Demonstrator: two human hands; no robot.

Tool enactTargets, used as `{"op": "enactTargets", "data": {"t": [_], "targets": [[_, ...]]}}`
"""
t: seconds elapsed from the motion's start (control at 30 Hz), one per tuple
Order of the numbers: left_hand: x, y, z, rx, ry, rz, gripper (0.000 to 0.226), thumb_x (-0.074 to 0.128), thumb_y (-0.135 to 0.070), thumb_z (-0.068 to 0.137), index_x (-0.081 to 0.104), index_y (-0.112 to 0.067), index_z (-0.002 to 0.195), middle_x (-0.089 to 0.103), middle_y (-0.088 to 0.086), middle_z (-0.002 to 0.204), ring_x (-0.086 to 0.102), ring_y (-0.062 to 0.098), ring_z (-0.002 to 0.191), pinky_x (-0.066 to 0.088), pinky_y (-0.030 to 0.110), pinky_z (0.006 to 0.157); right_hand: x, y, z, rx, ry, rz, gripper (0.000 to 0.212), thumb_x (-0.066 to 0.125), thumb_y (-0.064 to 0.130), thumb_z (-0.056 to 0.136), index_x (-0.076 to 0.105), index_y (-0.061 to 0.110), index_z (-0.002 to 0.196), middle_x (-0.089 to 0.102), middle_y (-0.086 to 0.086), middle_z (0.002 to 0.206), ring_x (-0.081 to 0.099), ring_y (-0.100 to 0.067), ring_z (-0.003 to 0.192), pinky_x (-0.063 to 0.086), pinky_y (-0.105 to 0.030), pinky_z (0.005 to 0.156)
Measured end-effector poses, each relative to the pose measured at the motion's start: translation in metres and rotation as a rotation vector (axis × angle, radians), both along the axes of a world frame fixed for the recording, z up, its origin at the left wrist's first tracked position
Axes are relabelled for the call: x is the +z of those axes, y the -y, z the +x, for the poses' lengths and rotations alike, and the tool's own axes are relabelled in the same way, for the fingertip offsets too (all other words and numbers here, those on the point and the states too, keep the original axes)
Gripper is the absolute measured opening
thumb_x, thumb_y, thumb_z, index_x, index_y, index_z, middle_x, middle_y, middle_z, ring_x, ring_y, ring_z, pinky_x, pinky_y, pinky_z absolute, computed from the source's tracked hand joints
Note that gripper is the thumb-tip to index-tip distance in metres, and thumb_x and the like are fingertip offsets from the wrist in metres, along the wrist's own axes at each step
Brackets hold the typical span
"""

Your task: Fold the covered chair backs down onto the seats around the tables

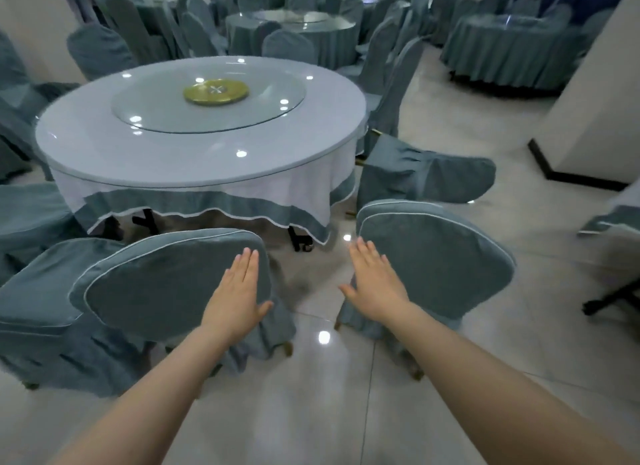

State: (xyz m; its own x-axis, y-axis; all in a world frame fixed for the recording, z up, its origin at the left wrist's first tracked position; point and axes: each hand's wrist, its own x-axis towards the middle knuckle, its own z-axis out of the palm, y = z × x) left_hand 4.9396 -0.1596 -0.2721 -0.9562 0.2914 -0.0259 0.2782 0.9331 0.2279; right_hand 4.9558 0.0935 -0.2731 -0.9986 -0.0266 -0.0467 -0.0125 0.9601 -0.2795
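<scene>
Two chairs in grey-blue covers with white piping stand in front of me at a round table (104,153). The left chair back (156,284) lies tilted low toward its seat, and my left hand (237,291) presses flat on its right end with straight fingers. The right chair back (440,256) also leans low, and my right hand (375,282) rests flat on its left edge, fingers straight. A third covered chair (426,173) to the right of the table lies tipped over with its back pointing away.
A glass turntable (273,114) with a gold hub (216,91) sits on the table. Upright covered chairs (98,49) ring the table's far side, with more draped tables (509,49) beyond. A white wall corner (595,118) juts in at right. Glossy tile floor (322,378) lies between the two near chairs.
</scene>
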Motion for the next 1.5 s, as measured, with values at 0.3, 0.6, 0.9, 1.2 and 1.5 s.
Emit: {"op": "enactTargets", "data": {"t": [0.3, 0.6, 0.9, 1.2, 1.5], "targets": [[0.017, -0.177, -0.013, -0.105, -0.037, 0.075, 0.097, 0.059, -0.04, 0.088, -0.009, -0.01, 0.149, -0.012, 0.005, 0.158, -0.009, 0.019, 0.146, 0.002, 0.033, 0.118, 0.027, -0.18, 0.008, -0.111, -0.087, 0.11, 0.082, 0.049, 0.045, 0.094, 0.001, 0.014, 0.152, -0.003, -0.005, 0.16, -0.006, -0.021, 0.147, 0.001, -0.038, 0.118], [0.012, -0.279, -0.029, -0.13, -0.041, 0.099, 0.098, 0.06, -0.043, 0.087, -0.009, -0.013, 0.149, -0.013, 0.002, 0.158, -0.008, 0.016, 0.145, -0.001, 0.03, 0.116, 0.011, -0.276, -0.014, -0.14, 0.035, 0.025, 0.089, 0.058, 0.044, 0.09, 0.0, 0.015, 0.152, 0.007, -0.005, 0.16, 0.006, -0.025, 0.147, 0.016, -0.043, 0.118], [0.006, -0.312, -0.108, -0.179, -0.024, 0.093, 0.096, 0.066, -0.038, 0.084, -0.001, -0.019, 0.151, -0.005, 0.0, 0.159, -0.001, 0.016, 0.146, 0.006, 0.031, 0.118, -0.006, -0.31, -0.063, -0.11, 0.369, 0.053, 0.031, 0.056, 0.034, 0.091, 0.047, 0.012, 0.112, 0.058, -0.011, 0.118, 0.056, -0.032, 0.106, 0.044, -0.036, 0.082], [-0.017, -0.333, -0.181, -0.24, 0.049, 0.116, 0.054, 0.075, -0.038, 0.074, 0.053, -0.022, 0.121, 0.054, 0.0, 0.124, 0.048, 0.024, 0.118, 0.037, 0.041, 0.103, -0.017, -0.313, -0.07, -0.14, 0.313, 0.028, 0.026, 0.064, 0.037, 0.082, 0.05, 0.021, 0.097, 0.062, -0.004, 0.104, 0.058, -0.029, 0.096, 0.037, -0.03, 0.067], [-0.02, -0.342, -0.193, -0.262, -0.005, 0.032, 0.038, 0.077, -0.037, 0.069, 0.054, -0.018, 0.093, 0.056, 0.0, 0.096, 0.05, 0.024, 0.093, 0.041, 0.036, 0.08, -0.022, -0.33, -0.078, 0.036, 0.254, 0.058, 0.031, 0.056, 0.044, 0.081, 0.051, 0.03, 0.109, 0.065, 0.0, 0.103, 0.06, -0.025, 0.093, 0.047, -0.032, 0.071]]}}
